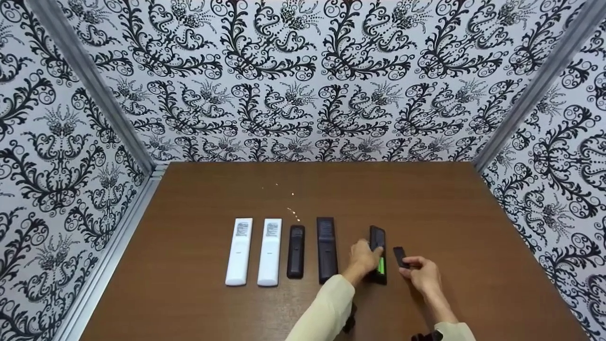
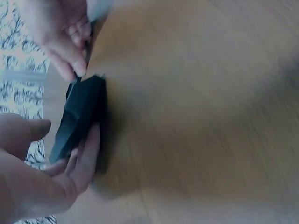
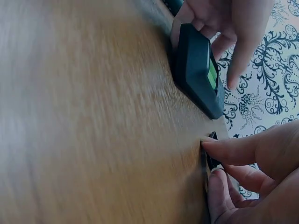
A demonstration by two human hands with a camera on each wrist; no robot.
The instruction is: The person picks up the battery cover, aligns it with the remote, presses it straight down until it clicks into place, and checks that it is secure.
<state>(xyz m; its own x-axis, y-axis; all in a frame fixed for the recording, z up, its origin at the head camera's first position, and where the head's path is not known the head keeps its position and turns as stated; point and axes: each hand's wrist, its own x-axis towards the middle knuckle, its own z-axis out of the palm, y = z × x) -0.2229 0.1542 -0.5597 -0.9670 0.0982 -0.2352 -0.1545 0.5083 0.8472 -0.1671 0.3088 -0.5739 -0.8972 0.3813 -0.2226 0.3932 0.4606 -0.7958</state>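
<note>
On the table, a black remote control point(image 1: 380, 277) lies back up, its battery compartment uncovered and a green battery point(image 1: 381, 265) showing inside. My left hand point(image 1: 363, 258) holds this remote point(image 2: 79, 112) by its side, with the fingers curled along the far edge; the thumb stands off it in the right wrist view. To the right, my right hand point(image 1: 423, 274) pinches a small black battery cover point(image 1: 400, 255) between thumb and fingertips, low over the table. That cover point(image 3: 212, 161) is partly hidden by the fingers in the right wrist view.
Left of my hands, more remotes lie face down in a row: a long dark one point(image 1: 326, 251), a shorter black one point(image 1: 296, 251) and two white ones, the nearer point(image 1: 269, 253) and the outer point(image 1: 239, 253). Patterned walls point(image 1: 293, 94) enclose the brown table point(image 1: 199, 203).
</note>
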